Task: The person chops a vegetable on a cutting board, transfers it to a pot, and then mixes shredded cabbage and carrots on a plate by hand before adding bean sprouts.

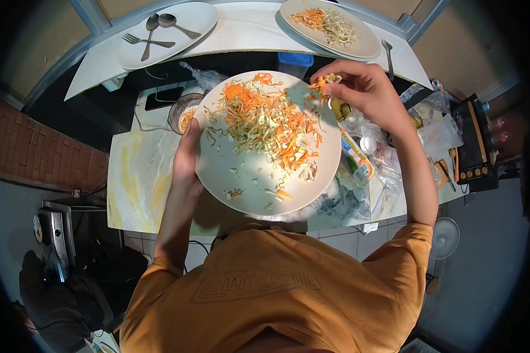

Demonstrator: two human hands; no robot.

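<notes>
My left hand (186, 154) grips the left rim of a large white plate (218, 182), which is held up over the counter. Shredded vegetables (265, 120), orange carrot mixed with pale green shreds, lie heaped on its upper and middle part, with loose bits scattered lower down. Above the plate's upper right edge, my right hand (362, 91) pinches a small bunch of the shredded vegetables (319, 86) between thumb and fingers. Behind the plate's left edge stands a bowl (181, 115) with some orange shreds in it.
On the raised shelf, a plate (203, 13) carries two spoons and a fork; another plate (365, 44) holds carrot shreds and bean sprouts, with a fork (387, 59) beside it. Plastic bags and packages (356, 159) crowd the counter's right side. A black appliance (474, 141) stands far right.
</notes>
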